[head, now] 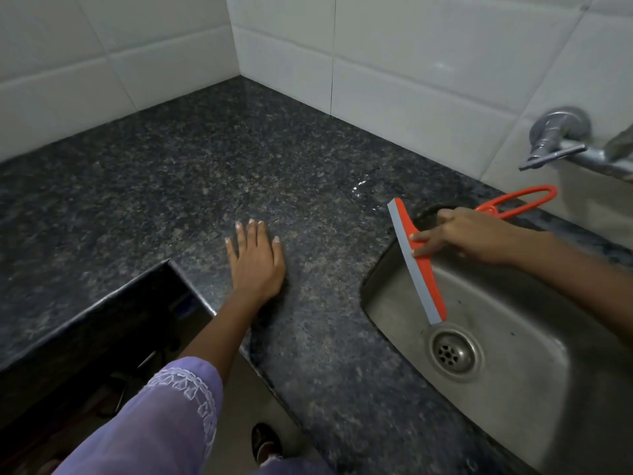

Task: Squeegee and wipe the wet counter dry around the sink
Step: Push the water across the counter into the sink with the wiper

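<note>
Nearest the camera, a lilac sleeve (pixel 164 416) with white embroidery at its cuff covers the person's left upper arm, and below it a dark shoe (pixel 265 442) stands on the pale floor (pixel 239 399). The left forearm reaches forward over the edge of the dark speckled stone table (pixel 171 186). The left hand (pixel 256 258) lies flat on the table, palm down, fingers straight and slightly spread, holding nothing.

To the right, a steel sink (pixel 507 354) is set into the table, with a round drain (pixel 455 353) in its floor. The right hand (pixel 462 236) reaches in from the right over the sink's far left corner and grips the squeegee (pixel 416 258) where handle meets head, with two straight fingertips pressing on the orange back of the blade. The squeegee is orange with a grey rubber strip; the blade runs at a slant from the table edge behind the sink down to a point just above the drain, hanging over the basin. Its looped orange handle sticks out past the hand toward the wall.

Just beyond the blade's upper end, a small patch of water (pixel 359 186) glints on the table. Farther back, white wall tiles (pixel 394 63) meet in a corner, and a chrome tap (pixel 565 138) juts from the wall at the right, above the sink.
</note>
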